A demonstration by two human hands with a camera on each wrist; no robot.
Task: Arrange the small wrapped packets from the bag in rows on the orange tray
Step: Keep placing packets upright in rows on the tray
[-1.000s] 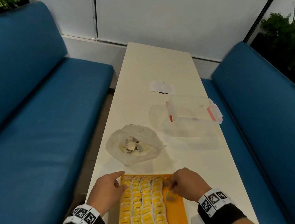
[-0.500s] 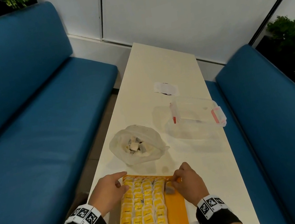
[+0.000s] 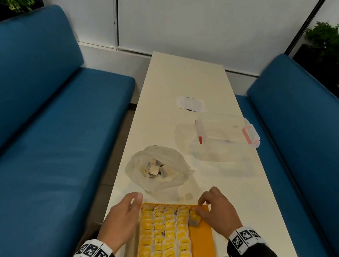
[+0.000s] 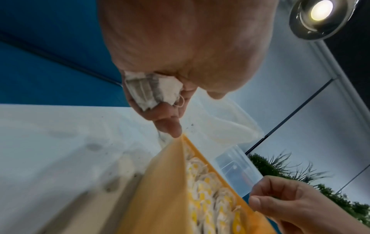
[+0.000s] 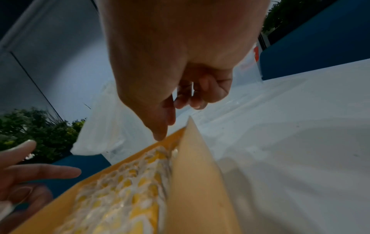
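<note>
The left grip [image 3: 123,221] clasps a small stack of tea-bag packets [image 4: 152,91] in its palm, one fingertip on the orange tray [image 3: 204,246] corner. The right grip [image 3: 218,210] sits on the loose packet [image 3: 194,218] heading a new column; whether it pinches or only touches, I cannot tell. More wait in the plastic bag [image 3: 135,170] on the desk [image 3: 200,77]. They are probably light, soft and crushable, so they are best taken by the edges.

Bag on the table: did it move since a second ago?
No. The bag sits in the same spot, left of the clear box and just beyond the far end of the orange tray.
</note>
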